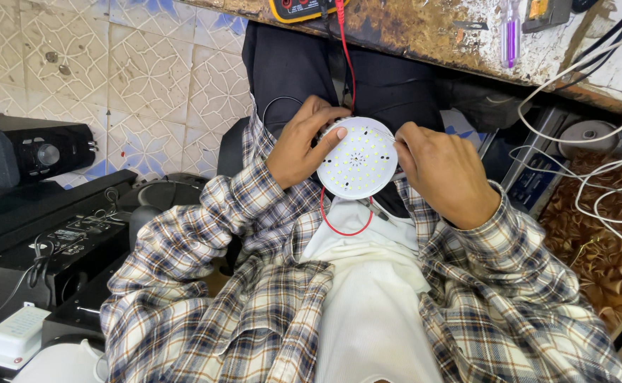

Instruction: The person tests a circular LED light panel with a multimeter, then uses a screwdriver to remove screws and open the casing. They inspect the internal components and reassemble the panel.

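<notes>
A round white LED disc [358, 159] dotted with small yellow chips is held over my lap, face up. My left hand [298, 142] grips its left rim, thumb on the edge. My right hand [444, 174] holds the right rim with the fingertips. A thin red wire [344, 228] loops below the disc and a black one [272, 106] curves behind my left hand. A red test lead [347, 53] runs up to a yellow meter [298, 8] on the bench edge.
A worn, rusty workbench [424, 32] crosses the top, with a purple pen-like tool [511, 35] on it. White cables [595, 170] hang at the right. Black speakers [31, 152] and audio boxes [48, 241] stand at the left on a patterned tile floor [155, 78].
</notes>
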